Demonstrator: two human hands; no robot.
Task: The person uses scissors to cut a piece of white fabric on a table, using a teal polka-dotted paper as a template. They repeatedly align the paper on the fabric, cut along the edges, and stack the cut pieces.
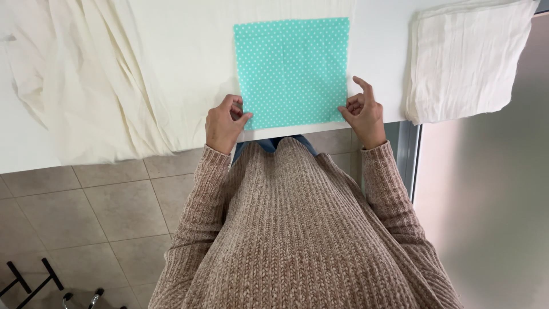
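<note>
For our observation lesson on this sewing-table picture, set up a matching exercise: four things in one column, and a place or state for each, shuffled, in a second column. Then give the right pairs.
Things:
1. teal dotted square
2. folded white stack
3. loose cream cloth
4. left hand

Places or states:
A. rumpled, hanging over the table's near edge at the left
B. pinching the near left corner of the square
C. flat in the middle, between both hands
D. neatly piled at the table's right end

Pairs: 1-C, 2-D, 3-A, 4-B

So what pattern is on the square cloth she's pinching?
Turquoise with small white polka dots, on the square cloth; the head view shows it clearly.
</note>
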